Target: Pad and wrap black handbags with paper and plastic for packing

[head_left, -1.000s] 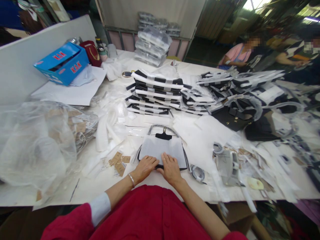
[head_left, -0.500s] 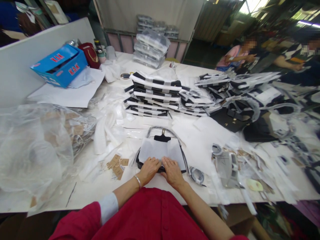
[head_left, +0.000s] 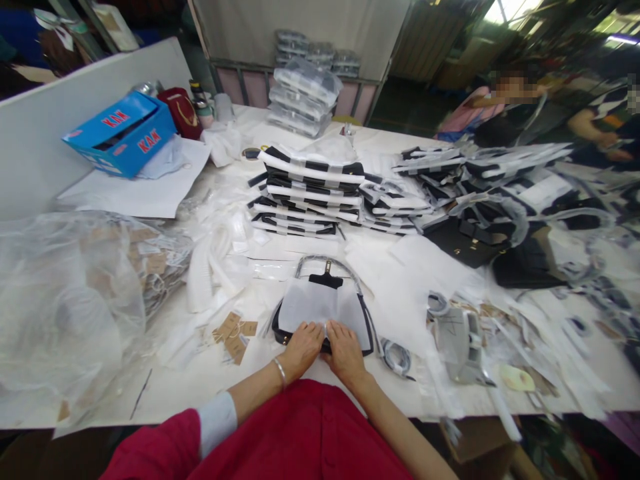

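Observation:
A black handbag point(head_left: 367, 341) lies in front of me, its wrapped handle arching away from my body. Over its upper side is a white sheet point(head_left: 313, 303), with a black flap and gold clasp point(head_left: 327, 272) beyond it. My left hand point(head_left: 303, 348) is closed on the bag's near edge, fingers curled over the sheet. Close beside it, my right hand point(head_left: 345, 348) grips the same edge, its fingers on top and the thumb low. The underside of the bag is hidden. A coiled wrapped strap point(head_left: 397, 357) rests to the right of the bag.
Brown paper tags point(head_left: 235, 337) lie left of the bag. Stacked wrapped bags point(head_left: 310, 193) stand beyond it. A grey tape dispenser point(head_left: 457, 343) and more black handbags point(head_left: 463, 240) are at right. Plastic sheeting point(head_left: 65, 313) and a blue box point(head_left: 120, 133) are at left.
Both hands have shifted slightly toward me along the bag's near edge, still holding it. At the far right, a co-worker's arm has risen.

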A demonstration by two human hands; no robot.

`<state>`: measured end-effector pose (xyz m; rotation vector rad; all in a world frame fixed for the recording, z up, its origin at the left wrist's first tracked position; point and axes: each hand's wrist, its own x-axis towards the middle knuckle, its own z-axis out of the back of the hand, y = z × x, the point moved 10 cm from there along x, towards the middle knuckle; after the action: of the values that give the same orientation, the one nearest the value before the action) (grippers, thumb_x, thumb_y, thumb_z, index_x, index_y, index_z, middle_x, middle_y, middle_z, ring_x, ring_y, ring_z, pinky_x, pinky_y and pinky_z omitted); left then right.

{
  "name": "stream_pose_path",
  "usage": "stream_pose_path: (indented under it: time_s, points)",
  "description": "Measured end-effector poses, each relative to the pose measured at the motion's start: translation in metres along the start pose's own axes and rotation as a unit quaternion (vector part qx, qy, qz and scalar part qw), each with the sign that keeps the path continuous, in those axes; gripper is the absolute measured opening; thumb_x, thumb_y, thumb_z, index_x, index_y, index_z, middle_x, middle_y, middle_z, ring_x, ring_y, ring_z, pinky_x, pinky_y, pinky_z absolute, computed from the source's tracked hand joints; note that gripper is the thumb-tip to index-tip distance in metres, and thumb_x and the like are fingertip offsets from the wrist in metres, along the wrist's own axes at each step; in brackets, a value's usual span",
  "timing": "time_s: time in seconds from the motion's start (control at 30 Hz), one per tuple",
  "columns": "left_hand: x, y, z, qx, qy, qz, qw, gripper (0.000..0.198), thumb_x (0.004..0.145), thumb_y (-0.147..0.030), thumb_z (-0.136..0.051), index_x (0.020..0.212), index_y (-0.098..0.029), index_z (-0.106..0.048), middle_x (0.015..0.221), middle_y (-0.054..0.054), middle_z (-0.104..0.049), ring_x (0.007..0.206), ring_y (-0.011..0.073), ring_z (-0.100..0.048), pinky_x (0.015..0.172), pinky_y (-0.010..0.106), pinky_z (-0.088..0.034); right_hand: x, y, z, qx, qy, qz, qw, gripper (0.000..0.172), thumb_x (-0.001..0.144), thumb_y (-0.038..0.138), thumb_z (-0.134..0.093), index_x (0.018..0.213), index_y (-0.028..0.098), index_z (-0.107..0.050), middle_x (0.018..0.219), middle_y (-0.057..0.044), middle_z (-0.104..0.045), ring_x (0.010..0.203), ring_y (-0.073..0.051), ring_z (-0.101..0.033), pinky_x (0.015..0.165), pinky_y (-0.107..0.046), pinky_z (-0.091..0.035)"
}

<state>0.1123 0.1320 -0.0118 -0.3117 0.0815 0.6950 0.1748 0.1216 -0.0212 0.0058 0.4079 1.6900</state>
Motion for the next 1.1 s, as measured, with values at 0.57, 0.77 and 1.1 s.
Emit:
stream_pose_path:
  time_s: [0.57,0.77,1.1]
  points:
    - [0.009,0.006,-0.013,-0.042,0.042,0.013,0.998,0.026,0.092,-0.010,-0.047,0.114,-0.013,-0.059,0.108,0.013,-0.067,0.103,0.0266,-0.059,0.084,0.040,-0.044,0.000,-0.001,0.006,0.050,0.023,0.016,0.998,0.060,0.082,0.035,-0.066,0.137,0.017,-0.052,0.141,-0.014,-0.054,0.127,-0.031,-0.047,0.107,-0.045,-0.033]
    - [0.014,0.003,-0.011,-0.043,0.046,0.022,0.998,0.020,0.092,-0.009,-0.046,0.099,-0.011,-0.065,0.098,0.013,-0.068,0.100,0.0260,-0.060,0.083,0.038,-0.045,0.025,-0.010,0.020,0.147,0.107,-0.016,0.983,0.036,0.087,0.029,-0.056,0.121,0.023,-0.066,0.123,-0.006,-0.068,0.113,-0.022,-0.060,0.098,-0.032,-0.043]
    - [0.006,0.023,0.001,-0.070,0.052,0.083,0.993,0.019,0.089,-0.017,-0.054,0.105,-0.018,-0.064,0.107,0.010,-0.067,0.100,0.0259,-0.063,0.081,0.037,-0.050,0.034,-0.036,0.017,0.092,-0.003,-0.029,0.995,0.020,0.087,0.023,-0.054,0.097,0.022,-0.072,0.097,-0.005,-0.071,0.096,-0.022,-0.062,0.088,-0.033,-0.046]
